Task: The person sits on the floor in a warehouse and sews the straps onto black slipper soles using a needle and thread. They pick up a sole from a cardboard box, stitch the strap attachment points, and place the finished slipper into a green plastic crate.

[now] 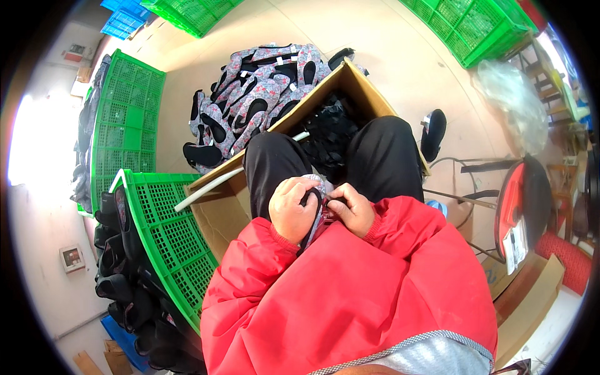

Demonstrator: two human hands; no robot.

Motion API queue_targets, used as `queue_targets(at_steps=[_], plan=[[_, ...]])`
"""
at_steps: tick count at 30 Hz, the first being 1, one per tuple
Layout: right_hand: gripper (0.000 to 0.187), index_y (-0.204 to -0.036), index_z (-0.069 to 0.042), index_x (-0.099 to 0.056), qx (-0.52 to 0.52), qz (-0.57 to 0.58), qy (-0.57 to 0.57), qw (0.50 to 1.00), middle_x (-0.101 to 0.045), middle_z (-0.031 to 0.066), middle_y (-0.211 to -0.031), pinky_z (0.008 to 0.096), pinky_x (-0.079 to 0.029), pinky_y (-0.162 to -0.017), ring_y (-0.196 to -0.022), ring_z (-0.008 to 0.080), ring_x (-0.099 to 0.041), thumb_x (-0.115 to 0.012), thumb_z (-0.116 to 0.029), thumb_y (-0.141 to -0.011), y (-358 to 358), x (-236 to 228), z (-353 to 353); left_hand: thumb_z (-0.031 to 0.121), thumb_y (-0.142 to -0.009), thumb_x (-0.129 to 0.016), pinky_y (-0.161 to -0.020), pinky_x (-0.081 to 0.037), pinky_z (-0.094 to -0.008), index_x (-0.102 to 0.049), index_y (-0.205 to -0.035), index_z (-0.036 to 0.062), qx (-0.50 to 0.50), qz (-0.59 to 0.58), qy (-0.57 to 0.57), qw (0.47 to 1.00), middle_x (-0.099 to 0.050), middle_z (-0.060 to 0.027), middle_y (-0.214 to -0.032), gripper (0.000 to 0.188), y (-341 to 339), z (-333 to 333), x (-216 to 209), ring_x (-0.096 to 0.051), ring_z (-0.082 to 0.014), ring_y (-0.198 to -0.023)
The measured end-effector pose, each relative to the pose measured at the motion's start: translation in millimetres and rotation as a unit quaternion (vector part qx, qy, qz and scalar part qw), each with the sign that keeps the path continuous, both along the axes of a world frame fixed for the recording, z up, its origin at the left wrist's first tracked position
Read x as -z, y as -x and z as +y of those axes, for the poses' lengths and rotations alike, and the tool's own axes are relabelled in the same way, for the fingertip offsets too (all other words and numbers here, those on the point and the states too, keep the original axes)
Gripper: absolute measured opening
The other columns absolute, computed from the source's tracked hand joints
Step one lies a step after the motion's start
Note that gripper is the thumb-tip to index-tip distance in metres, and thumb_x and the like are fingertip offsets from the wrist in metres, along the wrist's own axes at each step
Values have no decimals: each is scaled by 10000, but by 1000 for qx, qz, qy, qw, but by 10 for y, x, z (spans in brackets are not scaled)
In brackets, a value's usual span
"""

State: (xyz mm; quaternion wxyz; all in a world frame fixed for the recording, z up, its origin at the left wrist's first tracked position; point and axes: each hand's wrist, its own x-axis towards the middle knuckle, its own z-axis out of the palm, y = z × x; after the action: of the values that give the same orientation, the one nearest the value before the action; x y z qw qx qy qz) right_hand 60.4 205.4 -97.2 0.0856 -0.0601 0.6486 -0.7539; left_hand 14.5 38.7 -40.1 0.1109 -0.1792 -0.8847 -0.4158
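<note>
Over my lap, my left hand (292,209) is closed round a small grey patterned fabric shoe (320,181) with a black edge. Close beside it, my right hand (353,209) has its fingers bent in a pinch at the black edge of the same shoe. My fingers and red sleeves hide much of it, and the exact grip point cannot be made out. Between my knees stands a cardboard box (360,87) holding many black scraps (328,128). Beyond the box, a heap of similar patterned shoes (250,103) with black openings lies on the floor.
A white tube (209,189) leans across the box edge. Left of me are a green crate (175,228), black shoes (122,275) and another green crate (128,119). To the right lie a single shoe (432,134), a round red-and-black disc (515,206) and a clear plastic bag (512,100).
</note>
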Motion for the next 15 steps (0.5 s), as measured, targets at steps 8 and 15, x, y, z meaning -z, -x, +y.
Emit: queue_targets(at_steps=[8,15], plan=[[217,-1156,-56,-496,101,-249,214,939,-606,47,-886,203,-408,-548,-630,68,-493,-588,-173,-998,135,31,75,15,-687,-698,-840,-512,-365,-588,-1064,18,-54,-58,54,995,-616,-136,-1020,392,25,7,-146,-621,-310,-958],[455,-1320,5,-537,-14,-89,48,995,-552,80,-1284,278,-402,-1028,-1192,158,-519,-648,-44,-882,313,-342,-5,62,-656,-748,-816,-496,-401,-563,-1027,17,-84,-75,46,992,-578,-157,-963,417,9,-127,-192,-597,-347,-924]])
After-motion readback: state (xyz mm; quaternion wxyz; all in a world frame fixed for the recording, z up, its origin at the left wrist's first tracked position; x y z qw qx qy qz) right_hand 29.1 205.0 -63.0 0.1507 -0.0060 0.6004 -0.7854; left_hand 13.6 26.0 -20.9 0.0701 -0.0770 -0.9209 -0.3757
